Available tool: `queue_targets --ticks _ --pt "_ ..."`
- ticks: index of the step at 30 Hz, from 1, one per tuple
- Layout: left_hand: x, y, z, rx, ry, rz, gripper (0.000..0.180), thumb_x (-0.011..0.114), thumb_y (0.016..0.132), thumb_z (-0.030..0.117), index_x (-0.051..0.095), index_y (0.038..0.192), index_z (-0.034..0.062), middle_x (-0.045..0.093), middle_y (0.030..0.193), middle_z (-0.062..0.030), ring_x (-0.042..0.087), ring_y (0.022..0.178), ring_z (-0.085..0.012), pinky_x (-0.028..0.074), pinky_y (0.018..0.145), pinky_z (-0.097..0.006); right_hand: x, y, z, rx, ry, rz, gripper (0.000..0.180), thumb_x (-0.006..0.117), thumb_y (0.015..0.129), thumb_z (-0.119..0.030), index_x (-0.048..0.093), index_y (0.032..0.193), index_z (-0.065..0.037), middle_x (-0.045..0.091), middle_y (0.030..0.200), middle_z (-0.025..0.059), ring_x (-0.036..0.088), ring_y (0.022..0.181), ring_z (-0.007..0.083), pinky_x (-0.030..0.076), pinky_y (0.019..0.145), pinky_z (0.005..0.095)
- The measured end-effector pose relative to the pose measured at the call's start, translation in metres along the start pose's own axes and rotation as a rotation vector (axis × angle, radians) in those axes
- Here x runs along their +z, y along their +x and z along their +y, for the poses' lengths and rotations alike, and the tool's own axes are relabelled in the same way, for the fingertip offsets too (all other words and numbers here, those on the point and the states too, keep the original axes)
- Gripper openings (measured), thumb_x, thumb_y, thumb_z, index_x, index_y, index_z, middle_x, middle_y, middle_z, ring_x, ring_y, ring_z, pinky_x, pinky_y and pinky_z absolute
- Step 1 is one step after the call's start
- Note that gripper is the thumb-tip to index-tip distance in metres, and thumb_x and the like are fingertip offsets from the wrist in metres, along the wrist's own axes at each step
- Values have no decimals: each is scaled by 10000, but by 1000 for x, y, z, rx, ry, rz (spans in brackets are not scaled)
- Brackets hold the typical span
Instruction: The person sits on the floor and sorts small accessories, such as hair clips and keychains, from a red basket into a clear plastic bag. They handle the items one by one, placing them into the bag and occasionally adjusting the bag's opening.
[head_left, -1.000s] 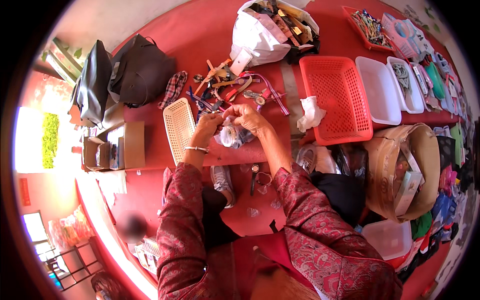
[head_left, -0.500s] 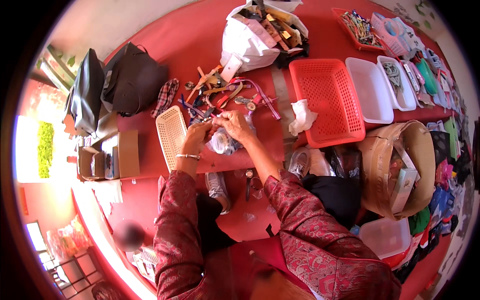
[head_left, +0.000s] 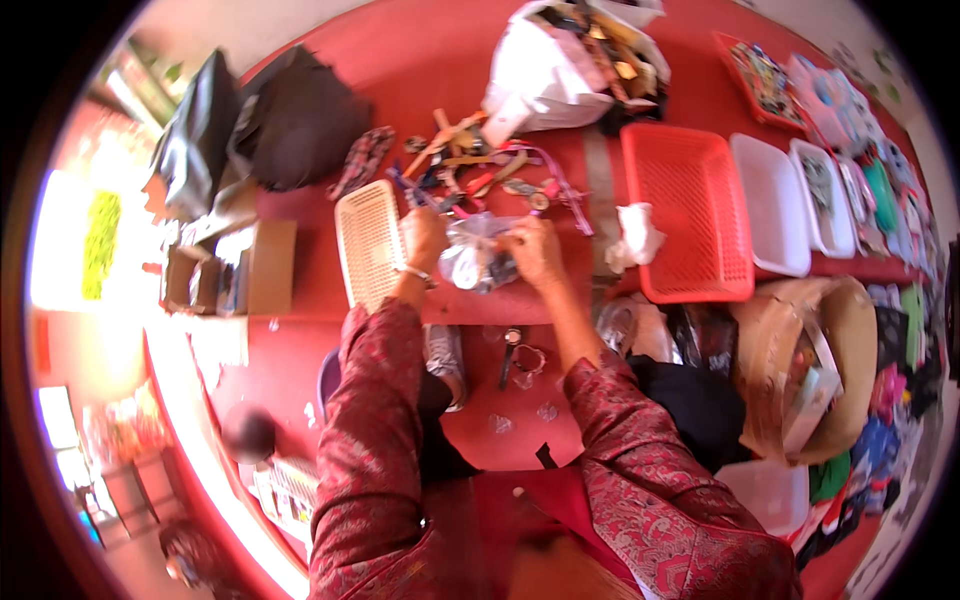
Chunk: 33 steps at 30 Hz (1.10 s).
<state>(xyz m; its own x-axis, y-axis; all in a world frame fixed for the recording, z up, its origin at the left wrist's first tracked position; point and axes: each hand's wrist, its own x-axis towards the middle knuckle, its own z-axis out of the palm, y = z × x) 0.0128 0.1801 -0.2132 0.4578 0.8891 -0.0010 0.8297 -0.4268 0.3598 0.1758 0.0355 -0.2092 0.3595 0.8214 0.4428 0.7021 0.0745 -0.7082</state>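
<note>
A clear plastic bag (head_left: 470, 262) with pale and dark contents lies near the front edge of the red-covered table, between my hands. My right hand (head_left: 535, 248) is closed at the bag's right side, its fingertips pinching the plastic. On the other side my left hand (head_left: 424, 238) is between the bag and a beige woven basket (head_left: 368, 245); its fingers are curled and blurred, and whatever they hold is hidden. Just beyond lies a tangled heap of watches and coloured straps (head_left: 480, 175). The basket looks empty.
Dark bags (head_left: 305, 125) and an open cardboard box (head_left: 270, 268) stand left. A full white bag (head_left: 540, 85) is at the back. Right are a red basket (head_left: 690, 215), white trays (head_left: 768, 205) and a large carton (head_left: 765, 370). A watch (head_left: 508, 358) lies below the table edge.
My hands, together above the bag before, have moved apart, the left to the basket side and the right to the bag's right side. The whole view has shifted slightly.
</note>
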Motion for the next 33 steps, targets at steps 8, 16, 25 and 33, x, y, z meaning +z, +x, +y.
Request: queue_targets --ticks 8,16,25,33 --pt "-66 -38 90 109 -658 -378 156 522 798 132 580 803 -12 562 586 -43 542 506 -85 444 455 -221 1 34 -28 325 478 -199 344 545 797 -297 588 620 -5 495 483 25 466 463 73 357 442 251" --pt "-62 -34 74 -185 -868 -485 151 555 796 159 593 749 20 561 606 -8 503 505 -73 399 473 -182 9 44 -38 190 335 -135 226 611 752 -189 597 651 13 537 512 66 480 464 99 374 460 262" --pt "-46 -27 50 -281 -1045 -301 104 553 735 80 569 697 -15 556 576 -42 475 460 -70 369 419 -173 11 18 -39 578 905 -357 238 639 735 -154 601 912 1 612 722 45 513 498 66 386 409 197" --pt "-49 -30 69 -256 -1017 -218 80 516 743 26 549 752 -46 559 567 -66 503 453 -92 379 400 -198 32 13 -29 657 1086 -164 145 621 757 -138 608 807 -2 582 633 15 508 459 52 379 409 167"
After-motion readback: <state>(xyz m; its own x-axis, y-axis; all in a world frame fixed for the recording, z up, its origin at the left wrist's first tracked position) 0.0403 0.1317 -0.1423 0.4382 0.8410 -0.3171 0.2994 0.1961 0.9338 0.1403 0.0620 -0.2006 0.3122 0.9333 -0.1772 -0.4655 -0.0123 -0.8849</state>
